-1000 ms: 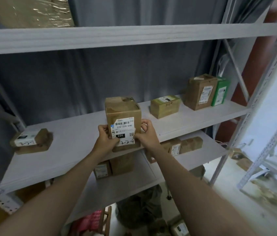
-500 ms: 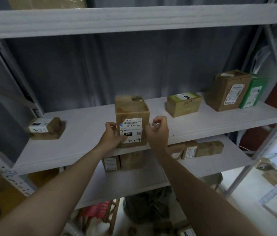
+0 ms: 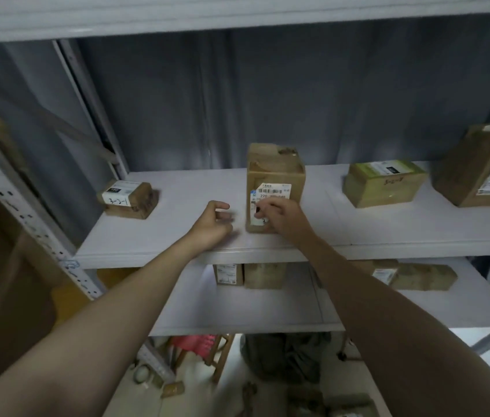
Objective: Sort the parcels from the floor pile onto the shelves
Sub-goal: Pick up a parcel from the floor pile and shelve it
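A tall brown parcel [image 3: 275,167] with a white barcode label stands upright on the middle white shelf [image 3: 388,233], near its front edge. My left hand [image 3: 212,225] hovers just left of the parcel, off it, with loosely curled fingers apart and nothing in them. My right hand [image 3: 281,218] is in front of the parcel's lower label. Its fingertips rest against the front face without wrapping the box, and they hide part of the label.
On the same shelf sit a small flat parcel [image 3: 128,195] at the left, a green-topped parcel [image 3: 385,183] and a large brown box [image 3: 484,167] at the right. The lower shelf [image 3: 252,308] holds several parcels. A perforated upright [image 3: 27,218] stands at the left.
Both hands held the parcel at the shelf's front edge. Now it stands on the shelf, my left hand has come off to the left and my right hand has slid to its front.
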{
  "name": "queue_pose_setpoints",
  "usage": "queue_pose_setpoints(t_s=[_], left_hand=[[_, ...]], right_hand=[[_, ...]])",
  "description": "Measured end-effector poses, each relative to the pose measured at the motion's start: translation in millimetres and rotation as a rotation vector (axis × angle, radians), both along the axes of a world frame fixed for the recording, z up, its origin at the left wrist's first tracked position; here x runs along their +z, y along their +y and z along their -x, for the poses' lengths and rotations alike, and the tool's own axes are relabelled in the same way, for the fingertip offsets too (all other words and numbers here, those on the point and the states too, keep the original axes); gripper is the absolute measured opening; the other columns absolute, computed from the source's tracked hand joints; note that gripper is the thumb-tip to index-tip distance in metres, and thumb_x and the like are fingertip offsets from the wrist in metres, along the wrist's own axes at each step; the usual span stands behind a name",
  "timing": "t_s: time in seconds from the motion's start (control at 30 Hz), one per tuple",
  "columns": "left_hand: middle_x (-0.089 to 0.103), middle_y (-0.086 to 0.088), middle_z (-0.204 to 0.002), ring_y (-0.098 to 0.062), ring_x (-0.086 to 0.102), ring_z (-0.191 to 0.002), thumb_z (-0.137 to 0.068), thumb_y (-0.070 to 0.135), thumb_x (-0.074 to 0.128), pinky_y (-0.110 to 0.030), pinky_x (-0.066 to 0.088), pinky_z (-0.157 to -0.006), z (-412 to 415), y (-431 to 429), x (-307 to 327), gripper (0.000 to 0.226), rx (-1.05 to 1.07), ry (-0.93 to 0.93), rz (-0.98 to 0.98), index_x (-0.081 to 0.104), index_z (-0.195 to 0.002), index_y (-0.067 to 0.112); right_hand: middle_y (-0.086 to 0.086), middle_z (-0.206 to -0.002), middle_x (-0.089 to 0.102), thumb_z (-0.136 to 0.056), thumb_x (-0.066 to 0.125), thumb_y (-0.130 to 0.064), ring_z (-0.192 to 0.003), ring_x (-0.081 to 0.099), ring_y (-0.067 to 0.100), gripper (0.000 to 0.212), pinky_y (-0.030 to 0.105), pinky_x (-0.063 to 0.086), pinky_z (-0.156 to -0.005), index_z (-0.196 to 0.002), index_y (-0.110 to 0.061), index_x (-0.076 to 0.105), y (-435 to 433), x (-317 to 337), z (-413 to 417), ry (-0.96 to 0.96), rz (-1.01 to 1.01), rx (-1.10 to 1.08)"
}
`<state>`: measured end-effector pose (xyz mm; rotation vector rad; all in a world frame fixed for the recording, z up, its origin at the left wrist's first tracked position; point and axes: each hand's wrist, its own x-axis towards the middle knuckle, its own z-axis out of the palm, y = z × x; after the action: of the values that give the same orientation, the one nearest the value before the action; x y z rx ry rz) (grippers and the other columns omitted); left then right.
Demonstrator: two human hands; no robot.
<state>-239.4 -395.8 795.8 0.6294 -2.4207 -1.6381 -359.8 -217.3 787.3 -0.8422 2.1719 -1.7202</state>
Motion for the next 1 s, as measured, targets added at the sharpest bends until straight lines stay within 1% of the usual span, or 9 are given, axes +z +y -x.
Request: queue_pose_setpoints(t_s=[0.13, 0.23, 0.3, 0.4, 0.53, 0.7, 0.8, 0.87, 1.0], left_hand=[[0.065, -0.004, -0.122, -0.017, 0.065, -0.096, -0.095, 0.003, 0.058, -0.030, 0.054, -0.074, -4, -5, 0, 0.039, 0.083, 0.015, -0.072, 0.047, -0.128, 0.022], [0.067, 0.000, -0.117, -0.014, 0.066, -0.089, -0.097, 0.004, 0.057, -0.037, 0.054, -0.077, -9, -6, 2, 0.038, 0.127, 0.012, -0.109, 0.047, -0.129, 0.022], [0.067, 0.001, -0.116, -0.011, 0.067, -0.088, -0.098, 0.004, 0.056, -0.039, 0.054, -0.079, -10, -5, 3, 0.037, 0.147, 0.006, -0.135, 0.047, -0.129, 0.021], [0.068, 0.001, -0.118, -0.011, 0.066, -0.092, -0.098, 0.005, 0.053, -0.039, 0.053, -0.080, -11, -4, 4, 0.036, 0.155, -0.006, -0.160, 0.047, -0.130, 0.021], [0.070, 0.000, -0.120, -0.018, 0.067, -0.107, -0.097, 0.004, 0.050, -0.042, 0.051, -0.082, -9, 1, 5, 0.036, 0.139, -0.012, -0.175, 0.048, -0.128, 0.021], [0.075, -0.002, -0.113, -0.025, 0.069, -0.108, -0.098, 0.002, 0.052, -0.053, 0.058, -0.089, -5, 13, 11, 0.028, 0.048, -0.018, -0.199, 0.057, -0.118, 0.021], [0.073, -0.007, -0.115, -0.028, 0.070, -0.106, -0.098, 0.003, 0.055, -0.051, 0.061, -0.085, -6, 26, 12, 0.023, -0.075, -0.010, -0.210, 0.063, -0.115, 0.016], [0.073, -0.008, -0.114, -0.028, 0.071, -0.103, -0.098, 0.003, 0.055, -0.051, 0.060, -0.084, -5, 39, 10, 0.023, -0.162, -0.034, -0.210, 0.065, -0.115, 0.014], [0.075, -0.004, -0.107, -0.026, 0.073, -0.096, -0.096, 0.002, 0.052, -0.048, 0.060, -0.082, -11, 79, -5, 0.024, -0.340, -0.106, -0.195, 0.066, -0.110, 0.015]], right_hand=[[0.013, -0.100, 0.078, -0.105, 0.060, -0.017, -0.096, 0.075, 0.021, 0.019, 0.033, 0.060, -0.081, -0.113, -0.006, 0.074, -15, 2, 30, 0.031, -0.058, -0.039], [0.011, -0.103, 0.074, -0.105, 0.058, -0.011, -0.080, 0.070, 0.001, 0.020, 0.011, 0.052, -0.066, -0.115, -0.001, 0.072, -23, 1, 41, 0.045, -0.109, -0.066], [0.008, -0.100, 0.073, -0.104, 0.056, -0.009, -0.071, 0.066, -0.008, 0.020, 0.005, 0.045, -0.060, -0.114, -0.001, 0.072, -26, -1, 46, 0.048, -0.132, -0.093], [0.005, -0.100, 0.070, -0.101, 0.054, -0.004, -0.087, 0.066, 0.008, 0.020, 0.003, 0.044, -0.060, -0.114, -0.004, 0.070, -30, -2, 49, 0.035, -0.160, -0.091], [0.004, -0.121, 0.064, -0.099, 0.055, -0.006, -0.105, 0.060, 0.016, 0.025, -0.002, 0.041, -0.066, -0.121, -0.006, 0.068, -31, -3, 46, 0.079, -0.200, -0.085], [0.001, -0.126, 0.068, -0.100, 0.058, -0.011, -0.111, 0.063, 0.017, 0.021, 0.008, 0.047, -0.077, -0.114, -0.011, 0.074, -5, -5, 29, 0.041, -0.139, -0.196], [0.010, -0.111, 0.076, -0.101, 0.057, -0.011, -0.085, 0.072, 0.019, 0.018, 0.025, 0.056, -0.068, -0.103, -0.018, 0.073, 28, -7, 9, -0.024, -0.024, -0.367], [0.014, -0.100, 0.077, -0.099, 0.054, -0.008, -0.067, 0.069, 0.019, 0.021, 0.032, 0.055, -0.061, -0.098, -0.021, 0.071, 55, -10, -10, -0.106, 0.053, -0.491], [0.015, -0.098, 0.076, -0.102, 0.055, -0.010, -0.070, 0.068, 0.026, 0.020, 0.038, 0.058, -0.066, -0.095, -0.020, 0.071, 117, -33, -64, -0.247, 0.104, -0.758]])
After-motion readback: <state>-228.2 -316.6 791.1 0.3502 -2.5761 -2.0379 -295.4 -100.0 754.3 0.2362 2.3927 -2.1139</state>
